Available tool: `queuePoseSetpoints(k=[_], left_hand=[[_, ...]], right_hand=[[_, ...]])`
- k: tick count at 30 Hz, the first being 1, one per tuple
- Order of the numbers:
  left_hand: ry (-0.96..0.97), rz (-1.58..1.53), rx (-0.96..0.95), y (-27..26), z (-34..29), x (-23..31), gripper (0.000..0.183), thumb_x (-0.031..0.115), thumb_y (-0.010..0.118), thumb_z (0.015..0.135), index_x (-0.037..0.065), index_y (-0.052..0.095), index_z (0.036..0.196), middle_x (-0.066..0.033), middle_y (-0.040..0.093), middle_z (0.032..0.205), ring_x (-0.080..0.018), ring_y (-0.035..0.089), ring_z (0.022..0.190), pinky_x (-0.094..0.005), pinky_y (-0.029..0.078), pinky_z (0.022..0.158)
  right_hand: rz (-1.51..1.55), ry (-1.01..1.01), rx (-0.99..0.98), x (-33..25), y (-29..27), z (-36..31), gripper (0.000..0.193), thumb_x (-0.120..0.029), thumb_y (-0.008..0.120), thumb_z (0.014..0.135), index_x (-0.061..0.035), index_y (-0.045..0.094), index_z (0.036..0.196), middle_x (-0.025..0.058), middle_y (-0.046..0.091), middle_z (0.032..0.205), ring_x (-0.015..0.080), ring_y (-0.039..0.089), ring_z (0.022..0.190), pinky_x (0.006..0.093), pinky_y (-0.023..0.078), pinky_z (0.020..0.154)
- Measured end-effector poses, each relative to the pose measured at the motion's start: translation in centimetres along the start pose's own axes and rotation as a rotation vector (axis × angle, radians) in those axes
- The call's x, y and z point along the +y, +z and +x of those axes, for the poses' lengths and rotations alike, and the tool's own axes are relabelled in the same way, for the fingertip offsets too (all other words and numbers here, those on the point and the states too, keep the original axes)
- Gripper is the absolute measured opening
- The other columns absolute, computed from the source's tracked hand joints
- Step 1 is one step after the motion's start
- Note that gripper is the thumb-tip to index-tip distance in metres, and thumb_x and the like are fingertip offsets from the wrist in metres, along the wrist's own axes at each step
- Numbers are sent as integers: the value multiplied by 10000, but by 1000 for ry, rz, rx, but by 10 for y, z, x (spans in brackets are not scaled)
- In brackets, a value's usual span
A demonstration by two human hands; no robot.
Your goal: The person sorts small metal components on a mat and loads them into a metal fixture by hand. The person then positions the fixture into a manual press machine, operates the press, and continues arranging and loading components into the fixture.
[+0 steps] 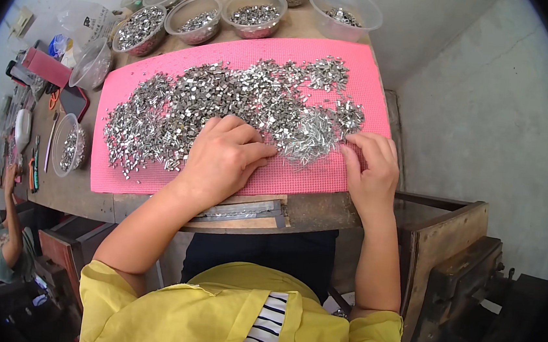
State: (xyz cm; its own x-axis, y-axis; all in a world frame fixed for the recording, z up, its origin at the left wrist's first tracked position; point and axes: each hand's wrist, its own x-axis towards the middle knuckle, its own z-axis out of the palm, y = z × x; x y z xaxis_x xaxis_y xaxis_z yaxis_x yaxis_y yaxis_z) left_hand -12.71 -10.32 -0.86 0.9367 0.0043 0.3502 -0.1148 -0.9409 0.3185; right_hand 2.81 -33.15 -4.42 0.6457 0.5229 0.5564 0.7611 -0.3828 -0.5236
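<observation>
A pink mat (326,175) lies on a wooden table and carries a wide heap of small shiny metal pieces (182,104). My left hand (223,157) rests on the mat at the heap's near edge, fingers curled over some pieces; whether it grips any is hidden. My right hand (372,166) lies at the mat's right end, fingertips touching a cluster of thin silvery pieces (309,138).
Several clear plastic bowls (255,13) of metal pieces line the table's far edge, and another bowl (68,143) stands left of the mat. Tools and a red box (45,66) clutter the left side. Another person's arm (6,213) shows lower left. A wooden frame (451,232) stands at right.
</observation>
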Motion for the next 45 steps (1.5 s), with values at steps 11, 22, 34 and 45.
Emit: queuePoseSetpoints(k=[11,22,34,45], left_hand=[[-57,-48,-197,-21,-9,10,80,95,781,833,113,731,893,-34,679,924,-274,612,916,-400,463,829],[-128,-155,-105,-23,-24,-7,179,98,801,826,142,814,999,-21,721,865,-250,676,853,-400,500,783],[26,-16,-114,-21,-18,-1,82,127,799,787,144,760,857,-5,657,853,-229,634,855,-378,471,765],[185,441,-306,-15,-4,28,63,177,597,859,122,569,858,-24,545,806,-197,565,795,-365,421,741]], right_hand=[[13,50,-40,-3,-5,2,116,-50,779,849,-78,739,954,71,716,921,297,680,889,412,509,814],[146,87,-193,-13,-33,-5,147,49,732,896,-2,736,1033,106,732,932,196,693,800,313,551,711],[70,57,-152,-14,-30,-8,127,-9,771,875,-16,748,1000,118,709,909,281,670,827,367,528,741],[-132,138,-125,-29,-17,-6,105,-75,801,841,-54,731,917,105,646,848,332,642,847,444,520,762]])
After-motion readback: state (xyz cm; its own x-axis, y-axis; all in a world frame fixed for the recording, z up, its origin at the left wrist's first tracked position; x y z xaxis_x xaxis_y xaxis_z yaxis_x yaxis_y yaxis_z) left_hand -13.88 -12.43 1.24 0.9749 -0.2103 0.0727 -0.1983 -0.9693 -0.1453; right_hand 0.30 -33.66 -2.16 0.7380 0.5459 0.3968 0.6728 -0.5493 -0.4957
